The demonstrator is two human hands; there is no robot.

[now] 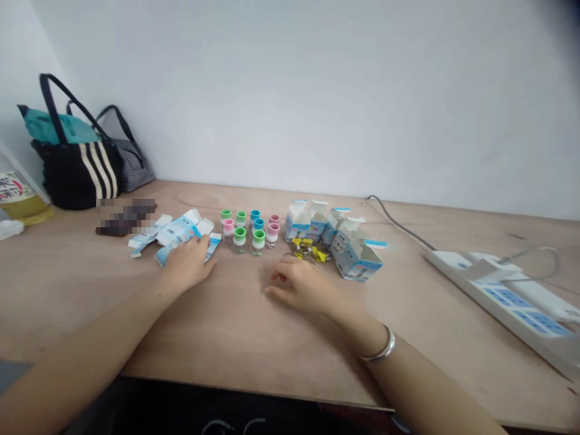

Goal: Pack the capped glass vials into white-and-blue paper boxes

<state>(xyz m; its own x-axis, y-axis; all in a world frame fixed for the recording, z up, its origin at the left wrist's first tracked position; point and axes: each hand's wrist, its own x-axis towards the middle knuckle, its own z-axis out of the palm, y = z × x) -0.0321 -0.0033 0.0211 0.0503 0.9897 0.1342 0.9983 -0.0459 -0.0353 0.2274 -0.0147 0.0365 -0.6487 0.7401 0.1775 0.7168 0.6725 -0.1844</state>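
Observation:
My left hand (188,263) rests on flattened blue and white cartons (179,228), its fingers laid over the nearest one and the thumb apart. Just above the table, near the middle, is my right hand (299,284), with loosely curled fingers, a gap to the thumb and nothing visible in it. Beyond it lies a pile of yellow-tabbed metal clips (312,251). Several small clear jars with green, blue and pink tops (240,240) stand between the hands, touching neither. Behind the clips are several blue and white boxes with opened flaps (356,257).
On the right lies a white power strip (512,302) with a plug and grey cable (403,223). Black bags (77,172) sit at the back left, beside a bottle of yellow liquid (22,199). A dark blurred item (129,219) lies before them. A wall (290,103) bounds the table.

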